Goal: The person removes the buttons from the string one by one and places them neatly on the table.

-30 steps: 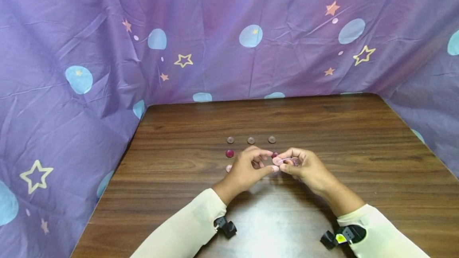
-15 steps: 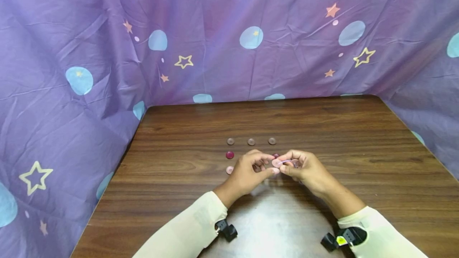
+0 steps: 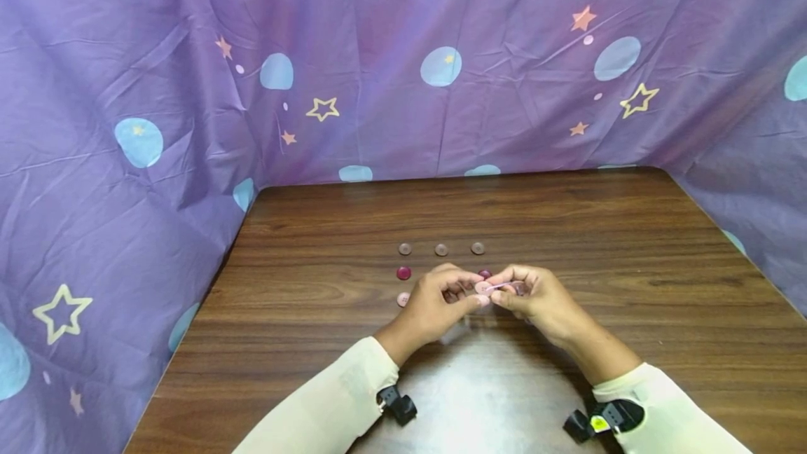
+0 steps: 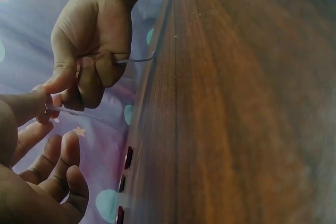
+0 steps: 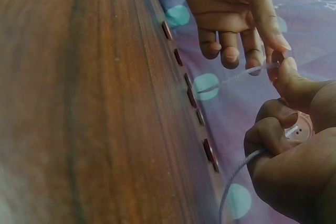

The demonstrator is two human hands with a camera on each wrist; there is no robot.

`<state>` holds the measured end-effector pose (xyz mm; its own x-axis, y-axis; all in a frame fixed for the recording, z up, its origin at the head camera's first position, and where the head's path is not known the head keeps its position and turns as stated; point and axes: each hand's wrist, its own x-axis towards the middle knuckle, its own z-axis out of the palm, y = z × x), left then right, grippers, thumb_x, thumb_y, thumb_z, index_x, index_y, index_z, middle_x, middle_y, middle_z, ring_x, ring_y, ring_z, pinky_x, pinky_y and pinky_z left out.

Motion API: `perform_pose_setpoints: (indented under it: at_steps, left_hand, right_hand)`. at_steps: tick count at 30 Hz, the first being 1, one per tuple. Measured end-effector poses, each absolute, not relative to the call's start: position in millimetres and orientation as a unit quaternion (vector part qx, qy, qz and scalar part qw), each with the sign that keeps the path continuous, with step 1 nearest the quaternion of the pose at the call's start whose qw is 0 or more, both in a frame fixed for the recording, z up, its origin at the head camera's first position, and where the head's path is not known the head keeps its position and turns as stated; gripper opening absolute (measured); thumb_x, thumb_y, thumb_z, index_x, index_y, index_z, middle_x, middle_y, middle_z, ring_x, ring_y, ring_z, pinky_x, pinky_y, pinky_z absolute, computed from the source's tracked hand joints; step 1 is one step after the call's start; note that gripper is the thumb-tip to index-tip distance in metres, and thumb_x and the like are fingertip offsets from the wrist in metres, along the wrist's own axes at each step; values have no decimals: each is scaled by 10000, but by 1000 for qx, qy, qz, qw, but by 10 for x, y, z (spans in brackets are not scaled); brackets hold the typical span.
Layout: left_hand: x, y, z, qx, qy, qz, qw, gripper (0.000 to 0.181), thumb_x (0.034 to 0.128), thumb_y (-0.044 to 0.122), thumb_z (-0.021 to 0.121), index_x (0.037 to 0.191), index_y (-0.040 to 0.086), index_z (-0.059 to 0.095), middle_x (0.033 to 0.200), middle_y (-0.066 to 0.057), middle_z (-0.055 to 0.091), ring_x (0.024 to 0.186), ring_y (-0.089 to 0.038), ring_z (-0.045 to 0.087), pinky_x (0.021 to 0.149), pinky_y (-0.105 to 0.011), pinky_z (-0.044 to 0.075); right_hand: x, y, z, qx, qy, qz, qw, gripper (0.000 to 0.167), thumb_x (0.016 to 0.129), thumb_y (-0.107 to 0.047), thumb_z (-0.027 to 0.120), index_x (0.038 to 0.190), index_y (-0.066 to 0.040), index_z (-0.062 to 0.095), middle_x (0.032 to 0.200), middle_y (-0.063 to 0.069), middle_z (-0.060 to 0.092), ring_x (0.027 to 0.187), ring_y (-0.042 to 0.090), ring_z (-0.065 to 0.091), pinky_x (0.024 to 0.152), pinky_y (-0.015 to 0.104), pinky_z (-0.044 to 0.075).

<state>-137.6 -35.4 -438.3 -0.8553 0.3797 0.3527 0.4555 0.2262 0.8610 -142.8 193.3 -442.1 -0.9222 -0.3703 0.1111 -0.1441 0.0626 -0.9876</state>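
My left hand [image 3: 435,303] pinches a pink button [image 3: 483,287] between thumb and finger, above the table. Against that button, my right hand [image 3: 536,296] holds a thin lavender cord [image 3: 502,286] with its thumb and finger. In the right wrist view a stretch of cord [image 5: 236,78] hangs from the pinched button. More cord [image 5: 236,174] comes out of the curled fingers of the right hand. A second pink button [image 5: 300,130] with small holes shows inside that hand. How the cord passes through the pinched button is too small to tell.
Three brown buttons, one of them the middle button [image 3: 441,250], form a row on the wooden table [image 3: 302,349]. Nearer lie a dark red button [image 3: 403,273], another dark red button [image 3: 485,274] partly hidden behind the fingers, and a pink button [image 3: 403,299]. A purple curtain [image 3: 378,33] hangs behind.
The pinched pink button has shifted slightly left and turned a little between the fingertips. Both hands keep nearly the same place, and the buttons on the table lie as before.
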Motion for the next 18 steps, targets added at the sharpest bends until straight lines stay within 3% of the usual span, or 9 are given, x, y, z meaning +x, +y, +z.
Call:
perform_pose_setpoints:
  at_steps: [4,11,18]
  left_hand:
    - [-1379,-354,-4400,-276,-777,-564,42,268,925,73,856,1181,12,810,1101,-170,753,808,23,597,742,-161,541]
    - [-1384,-356,-4403,-261,-789,-555,27,239,933,90,849,1165,50,809,1075,-128,776,885,-108,671,775,-224,579]
    - [-1376,-369,-4400,-251,-796,-550,18,235,940,113,844,1169,72,809,1028,-116,784,881,-31,647,777,-237,594]
  right_hand:
    - [-1424,1932,-4416,-175,726,-660,87,101,971,46,735,1070,61,747,992,-115,840,659,5,584,505,186,441]
    - [-1420,1930,-4410,-178,725,-660,85,124,967,45,743,1085,81,748,974,-106,842,640,17,572,491,206,433]
    - [-1410,1921,-4395,-165,736,-652,77,151,954,31,768,1100,69,775,924,-127,818,614,2,514,474,209,411]
